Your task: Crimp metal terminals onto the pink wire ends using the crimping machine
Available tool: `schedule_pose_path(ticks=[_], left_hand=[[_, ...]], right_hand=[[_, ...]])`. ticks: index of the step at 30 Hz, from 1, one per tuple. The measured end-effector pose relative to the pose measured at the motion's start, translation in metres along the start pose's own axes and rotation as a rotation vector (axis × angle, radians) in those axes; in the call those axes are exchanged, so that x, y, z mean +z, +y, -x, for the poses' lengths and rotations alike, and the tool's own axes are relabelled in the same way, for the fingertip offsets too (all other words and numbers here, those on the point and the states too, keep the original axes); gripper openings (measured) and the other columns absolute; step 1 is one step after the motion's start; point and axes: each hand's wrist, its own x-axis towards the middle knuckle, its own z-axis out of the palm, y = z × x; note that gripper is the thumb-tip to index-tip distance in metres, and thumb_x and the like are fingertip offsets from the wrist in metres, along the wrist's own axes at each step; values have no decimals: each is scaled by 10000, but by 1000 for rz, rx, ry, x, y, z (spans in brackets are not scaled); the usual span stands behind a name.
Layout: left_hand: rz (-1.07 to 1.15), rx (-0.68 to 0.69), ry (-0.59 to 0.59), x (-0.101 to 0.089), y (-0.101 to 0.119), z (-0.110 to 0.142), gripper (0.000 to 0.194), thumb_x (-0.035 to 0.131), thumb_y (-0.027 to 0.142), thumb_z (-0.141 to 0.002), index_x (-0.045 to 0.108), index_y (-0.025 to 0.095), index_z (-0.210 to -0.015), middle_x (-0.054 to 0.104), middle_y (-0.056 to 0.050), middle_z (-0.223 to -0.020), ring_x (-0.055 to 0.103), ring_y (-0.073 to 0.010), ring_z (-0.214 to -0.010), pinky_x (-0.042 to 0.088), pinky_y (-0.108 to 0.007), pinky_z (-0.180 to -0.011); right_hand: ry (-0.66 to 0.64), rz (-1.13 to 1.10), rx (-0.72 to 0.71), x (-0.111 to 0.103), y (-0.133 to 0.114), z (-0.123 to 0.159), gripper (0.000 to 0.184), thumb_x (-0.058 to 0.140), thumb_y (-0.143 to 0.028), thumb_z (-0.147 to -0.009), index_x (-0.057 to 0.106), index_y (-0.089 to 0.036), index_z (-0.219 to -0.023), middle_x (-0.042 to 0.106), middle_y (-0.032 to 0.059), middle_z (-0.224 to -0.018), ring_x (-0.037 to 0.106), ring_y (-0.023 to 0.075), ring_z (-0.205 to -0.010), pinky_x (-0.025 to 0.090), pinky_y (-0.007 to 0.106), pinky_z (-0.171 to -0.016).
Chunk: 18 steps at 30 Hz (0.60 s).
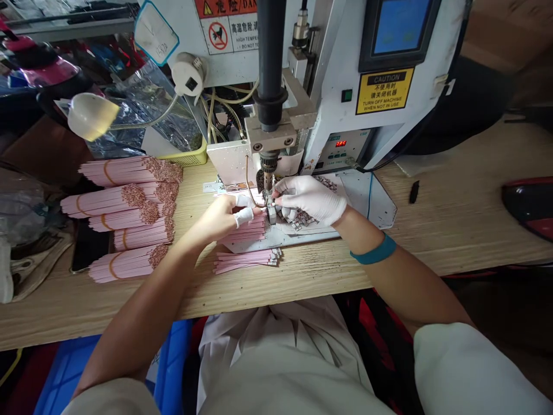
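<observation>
My left hand, with white finger cots on its thumb and a finger, is closed in a pinch just left of the machine's soldering tip. A thin pink wire seems to be between those fingertips. On the other side, my right hand in a white glove pinches something too small to make out, close under the tip. A small metal block stands between the hands. Small metal-and-white parts lie loose below my right hand. Pink wires lie under my left hand.
Several banded bundles of pink wires are stacked at the left, by a dark phone. More wires with end pieces lie near the table's front edge. A lamp and yellow basket stand behind. A control box is at the right.
</observation>
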Motion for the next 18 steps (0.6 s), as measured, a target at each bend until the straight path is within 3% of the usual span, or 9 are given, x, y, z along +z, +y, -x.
schedule_pose_path(ticks=[8, 18], left_hand=[[80, -26, -7, 2, -9, -8, 175, 574, 292, -765, 589, 130, -700, 536, 10, -694, 455, -109, -654, 351, -227, -627], [84, -31, 6, 3, -9, -13, 88, 526, 216, -671, 515, 144, -621, 411, 37, -591, 333, -82, -552, 250, -228, -534]], right_hand=[[21, -38, 24, 10, -2, 2, 124, 607, -74, -777, 534, -169, -808, 514, -59, -545, 423, 44, -372, 322, 151, -294], [22, -39, 9, 9, 3, 0, 126, 621, -99, -772, 528, -178, -805, 526, -43, -579, 461, 63, -416, 344, 162, -313]])
